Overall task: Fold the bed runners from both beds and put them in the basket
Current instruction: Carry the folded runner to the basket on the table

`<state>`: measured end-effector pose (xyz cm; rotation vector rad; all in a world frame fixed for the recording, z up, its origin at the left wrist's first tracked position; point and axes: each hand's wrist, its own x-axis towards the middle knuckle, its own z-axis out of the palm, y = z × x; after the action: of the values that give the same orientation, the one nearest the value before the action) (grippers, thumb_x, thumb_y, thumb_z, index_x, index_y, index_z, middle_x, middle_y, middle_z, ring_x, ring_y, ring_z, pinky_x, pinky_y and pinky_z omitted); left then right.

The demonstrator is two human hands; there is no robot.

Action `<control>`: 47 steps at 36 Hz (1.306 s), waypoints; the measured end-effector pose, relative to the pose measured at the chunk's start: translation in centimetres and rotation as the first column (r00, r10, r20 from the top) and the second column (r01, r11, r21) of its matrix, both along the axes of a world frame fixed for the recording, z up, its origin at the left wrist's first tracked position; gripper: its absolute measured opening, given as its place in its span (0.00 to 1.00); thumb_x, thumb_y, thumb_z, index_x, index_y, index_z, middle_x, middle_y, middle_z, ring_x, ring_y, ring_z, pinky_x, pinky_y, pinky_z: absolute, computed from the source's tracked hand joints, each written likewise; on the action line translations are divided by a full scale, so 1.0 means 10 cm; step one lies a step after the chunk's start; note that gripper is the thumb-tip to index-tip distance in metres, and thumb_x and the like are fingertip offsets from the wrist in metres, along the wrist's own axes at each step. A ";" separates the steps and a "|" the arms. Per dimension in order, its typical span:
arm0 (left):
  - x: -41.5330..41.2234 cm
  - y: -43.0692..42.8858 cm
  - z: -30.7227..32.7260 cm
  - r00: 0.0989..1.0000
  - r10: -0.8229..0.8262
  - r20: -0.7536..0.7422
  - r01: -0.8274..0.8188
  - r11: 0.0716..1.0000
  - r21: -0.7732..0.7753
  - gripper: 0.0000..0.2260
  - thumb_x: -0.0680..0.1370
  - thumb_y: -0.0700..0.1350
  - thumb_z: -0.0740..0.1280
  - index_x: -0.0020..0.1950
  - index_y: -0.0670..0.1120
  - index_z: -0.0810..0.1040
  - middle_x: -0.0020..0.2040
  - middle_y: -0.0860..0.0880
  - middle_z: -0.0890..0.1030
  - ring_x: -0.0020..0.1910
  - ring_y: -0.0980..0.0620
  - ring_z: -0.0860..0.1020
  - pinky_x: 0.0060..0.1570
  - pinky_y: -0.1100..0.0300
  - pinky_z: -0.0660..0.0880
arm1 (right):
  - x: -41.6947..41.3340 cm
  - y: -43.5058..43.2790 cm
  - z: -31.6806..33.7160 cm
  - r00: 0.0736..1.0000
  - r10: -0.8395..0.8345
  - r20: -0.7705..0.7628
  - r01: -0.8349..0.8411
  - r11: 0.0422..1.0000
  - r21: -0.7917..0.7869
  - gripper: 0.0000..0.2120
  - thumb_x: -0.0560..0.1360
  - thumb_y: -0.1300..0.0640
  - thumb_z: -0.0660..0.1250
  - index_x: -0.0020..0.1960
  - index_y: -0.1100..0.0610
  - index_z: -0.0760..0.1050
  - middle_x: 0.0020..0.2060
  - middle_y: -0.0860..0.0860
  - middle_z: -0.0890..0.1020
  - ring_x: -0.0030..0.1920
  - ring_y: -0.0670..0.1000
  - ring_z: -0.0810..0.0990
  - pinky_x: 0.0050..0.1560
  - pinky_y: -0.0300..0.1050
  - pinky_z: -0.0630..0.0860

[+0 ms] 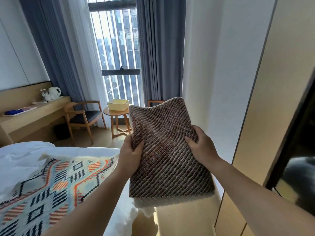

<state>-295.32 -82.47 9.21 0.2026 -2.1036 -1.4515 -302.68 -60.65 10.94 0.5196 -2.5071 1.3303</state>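
— Tall window and grey curtains fill the far wall; under them the pale yellow plastic basket [118,104] sits on a small round wooden table [109,111].

— And the folded brown woven bed runner [167,149]?

— It is held up near the camera, well apart from the basket. The left hand [130,155] and right hand [201,143] each clamp a side edge, arms extended forward.

— The person should probably keep the layers pinched together while carrying. The patterned multicoloured runner [51,183] lies unfolded on the white bed [25,154].
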 end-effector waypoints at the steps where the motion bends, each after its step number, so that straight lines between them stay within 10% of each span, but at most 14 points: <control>1: -0.14 -0.01 0.00 1.000 0.006 0.001 -0.006 1.000 0.000 0.12 0.79 0.42 0.65 0.61 0.50 0.71 0.50 0.55 0.78 0.48 0.58 0.76 0.51 0.62 0.68 | -0.14 -0.01 0.00 1.000 0.003 0.003 -0.003 1.000 0.000 0.20 0.78 0.53 0.64 0.69 0.53 0.68 0.60 0.50 0.79 0.58 0.52 0.78 0.57 0.41 0.70; 26: -4.48 -1.60 -0.14 0.998 -0.058 0.017 0.057 0.998 0.031 0.13 0.78 0.46 0.66 0.62 0.52 0.72 0.52 0.53 0.80 0.52 0.53 0.79 0.57 0.48 0.75 | -4.23 -1.53 -0.04 1.000 -0.017 0.008 0.017 1.000 0.008 0.19 0.78 0.53 0.63 0.68 0.51 0.68 0.57 0.46 0.79 0.53 0.46 0.76 0.56 0.39 0.69; 41: -6.45 -2.59 -0.32 1.000 0.024 0.013 -0.025 0.997 0.068 0.10 0.79 0.43 0.66 0.59 0.51 0.72 0.51 0.54 0.80 0.51 0.57 0.78 0.53 0.58 0.73 | -6.67 -2.63 -0.39 0.993 0.109 0.050 -0.109 0.994 0.001 0.23 0.77 0.50 0.64 0.71 0.51 0.66 0.61 0.48 0.78 0.60 0.50 0.76 0.65 0.51 0.72; 47: -7.39 -2.98 -0.44 0.986 0.163 0.031 -0.165 0.985 0.049 0.12 0.79 0.41 0.65 0.59 0.54 0.70 0.50 0.59 0.79 0.47 0.65 0.77 0.46 0.66 0.71 | -7.88 -3.19 -0.54 0.968 0.247 0.048 -0.247 0.969 -0.005 0.21 0.78 0.53 0.64 0.70 0.52 0.67 0.56 0.44 0.78 0.56 0.46 0.76 0.57 0.39 0.69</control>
<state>-369.20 -112.31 4.81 0.4082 -2.0202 -1.4132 -381.53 -92.54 5.58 0.8333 -2.5471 1.4423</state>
